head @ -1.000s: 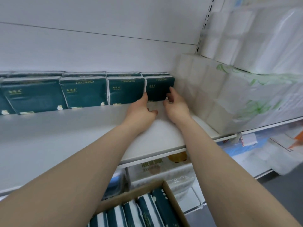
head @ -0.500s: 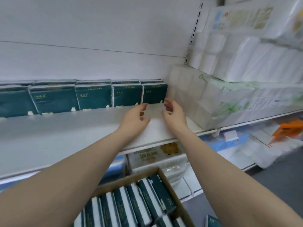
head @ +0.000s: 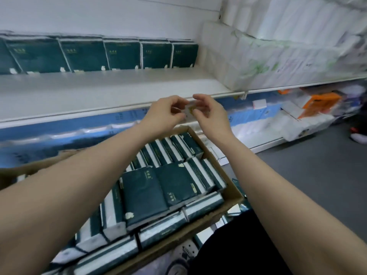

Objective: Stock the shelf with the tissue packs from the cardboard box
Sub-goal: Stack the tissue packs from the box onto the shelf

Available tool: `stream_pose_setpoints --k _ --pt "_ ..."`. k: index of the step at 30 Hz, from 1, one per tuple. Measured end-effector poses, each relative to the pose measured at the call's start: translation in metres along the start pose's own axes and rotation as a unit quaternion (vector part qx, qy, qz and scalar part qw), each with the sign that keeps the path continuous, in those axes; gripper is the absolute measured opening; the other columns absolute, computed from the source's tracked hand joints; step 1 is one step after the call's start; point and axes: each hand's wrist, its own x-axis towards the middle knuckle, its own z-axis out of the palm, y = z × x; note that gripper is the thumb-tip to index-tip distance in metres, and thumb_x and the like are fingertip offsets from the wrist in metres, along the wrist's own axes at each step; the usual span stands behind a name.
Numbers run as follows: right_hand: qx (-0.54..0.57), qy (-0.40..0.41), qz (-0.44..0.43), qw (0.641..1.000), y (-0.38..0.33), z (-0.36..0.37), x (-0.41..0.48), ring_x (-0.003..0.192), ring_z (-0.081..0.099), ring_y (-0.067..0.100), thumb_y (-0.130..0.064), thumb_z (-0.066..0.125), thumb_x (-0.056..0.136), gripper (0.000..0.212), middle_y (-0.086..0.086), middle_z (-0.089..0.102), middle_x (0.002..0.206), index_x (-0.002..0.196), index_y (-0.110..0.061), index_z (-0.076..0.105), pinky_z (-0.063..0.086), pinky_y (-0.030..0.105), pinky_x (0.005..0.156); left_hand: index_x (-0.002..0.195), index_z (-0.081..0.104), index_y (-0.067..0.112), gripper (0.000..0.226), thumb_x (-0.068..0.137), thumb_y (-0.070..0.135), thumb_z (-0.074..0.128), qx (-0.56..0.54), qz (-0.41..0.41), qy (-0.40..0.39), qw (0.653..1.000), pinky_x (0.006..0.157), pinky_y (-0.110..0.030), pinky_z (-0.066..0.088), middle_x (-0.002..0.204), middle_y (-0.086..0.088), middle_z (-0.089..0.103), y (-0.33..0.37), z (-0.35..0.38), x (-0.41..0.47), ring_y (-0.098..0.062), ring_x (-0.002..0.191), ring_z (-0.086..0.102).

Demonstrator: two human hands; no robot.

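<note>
At the fingertips: the left hand (head: 162,114) and the right hand (head: 210,116) are curling their fingers loosely toward each other, tips apart, clamping nothing. A small white-and-yellow patch is showing in the gap. It is probably packaging on the lower shelf behind, though blur is making that uncertain.
Hands: both are hanging in the air just in front of the shelf lip (head: 79,114), above the far end of the box. This is likely a pause between packs.
Box: the open brown cardboard box (head: 234,197) is sitting below the forearms. It is holding the dark green plastic-wrapped tissue packs (head: 143,193), most of them wedged on edge. Two are lying flat on top with free sides, so those are probably offering the easiest grasp.
Shelf row: more green tissue packs (head: 123,54) are standing upright against the white back panel, faces forward. The right-most one is standing just beside a white wrapped toilet-roll bundle (head: 228,60).
Open room: the bare white shelf board (head: 99,92) is lying free from that row out to the lip, so a front row looks like the next place to fill.
Edges: any pack leaving the box is needing to rise over the lip. The roll bundle is walling off the right end. The box's right wall is running close under the right forearm.
</note>
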Motion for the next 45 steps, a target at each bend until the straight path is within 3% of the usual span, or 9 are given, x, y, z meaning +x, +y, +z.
stream_pose_setpoints --k 3,6,10,18,25,30,35,40,45 --pt "-0.024 -0.035 0.035 0.998 0.002 0.0 -0.039 0.096 0.062 0.009 -0.011 0.06 0.093 0.035 -0.007 0.065 0.106 0.128 -0.019 0.062 0.052 0.02 0.085 0.121 0.063 0.019 0.035 0.087 0.024 0.068 0.09 -0.02 -0.089 0.992 0.093 -0.027 0.05 0.113 0.004 0.067 -0.009 0.0 -0.026 -0.012 0.102 0.064" --pt "-0.036 -0.095 0.093 0.99 0.007 0.003 -0.073 0.086 0.064 0.016 -0.018 0.061 0.093 0.032 -0.004 0.066 0.097 0.125 -0.02 0.063 0.057 0.034 0.08 0.12 0.064 0.021 0.034 0.087 0.028 0.069 0.169 -0.039 -0.149 0.973 0.092 -0.029 0.049 0.114 0.004 0.067 -0.017 0.0 -0.047 -0.014 0.103 0.063" --pt "-0.09 -0.181 0.169 0.965 0.014 0.006 -0.105 0.065 0.064 0.017 -0.029 0.063 0.093 0.029 0.0 0.065 0.091 0.121 -0.02 0.062 0.055 0.025 0.059 0.119 0.064 0.022 0.035 0.087 0.036 0.067 0.258 -0.073 -0.2 0.943 0.089 -0.029 0.049 0.116 0.002 0.067 -0.022 -0.001 -0.064 -0.016 0.105 0.061" --pt "-0.175 -0.252 0.239 0.921 0.014 0.002 -0.12 0.081 0.072 0.022 -0.04 0.06 0.095 0.032 0.007 0.067 0.106 0.118 -0.019 0.06 0.061 0.04 0.076 0.121 0.064 0.014 0.044 0.09 0.046 0.06 0.379 -0.115 -0.257 0.881 0.089 -0.032 0.046 0.123 -0.007 0.063 -0.027 0.012 -0.077 -0.028 0.113 0.058" --pt "-0.121 -0.247 0.275 0.921 0.011 0.01 -0.121 0.069 0.063 0.019 -0.032 0.064 0.095 0.045 0.005 0.062 0.098 0.134 -0.011 0.054 0.06 0.033 0.067 0.12 0.063 0.008 0.051 0.091 0.05 0.058 0.396 -0.143 -0.273 0.865 0.09 -0.035 0.048 0.123 -0.009 0.063 -0.029 0.019 -0.075 -0.028 0.11 0.058" --pt "-0.012 -0.213 0.341 0.916 0.015 0.015 -0.117 0.066 0.053 0.012 -0.03 0.07 0.092 0.051 0.006 0.064 0.101 0.135 -0.009 0.052 0.043 0.023 0.052 0.124 0.061 0.013 0.045 0.091 0.044 0.06 0.358 -0.14 -0.283 0.879 0.093 -0.032 0.043 0.126 -0.007 0.06 -0.023 0.017 -0.071 -0.025 0.115 0.055" --pt "0.016 -0.196 0.357 0.913 0.019 0.018 -0.108 0.072 0.058 0.012 -0.025 0.074 0.088 0.054 0.01 0.064 0.11 0.135 -0.008 0.053 0.042 0.019 0.049 0.132 0.057 0.015 0.047 0.092 0.041 0.061 0.337 -0.126 -0.279 0.891 0.098 -0.031 0.042 0.133 -0.005 0.057 -0.027 0.023 -0.068 -0.023 0.12 0.053" --pt "0.111 -0.062 0.331 0.935 0.023 0.018 -0.086 0.102 0.065 0.024 -0.017 0.069 0.092 0.059 0.01 0.059 0.129 0.143 -0.011 0.041 0.059 0.034 0.08 0.145 0.036 0.012 0.071 0.088 0.042 0.066 0.2 -0.149 -0.149 0.957 0.096 -0.034 0.046 0.135 -0.009 0.055 -0.031 0.018 -0.061 -0.026 0.117 0.056" --pt "0.269 0.033 0.281 0.921 0.001 0.018 -0.071 0.087 0.069 0.017 -0.006 0.057 0.098 0.065 0.006 0.059 0.125 0.15 -0.033 0.028 0.055 0.025 0.054 0.141 0.036 0.009 0.075 0.084 0.044 0.07 -0.025 -0.243 -0.061 0.968 0.094 -0.042 0.052 0.133 -0.011 0.055 -0.028 0.004 -0.049 -0.029 0.114 0.06"
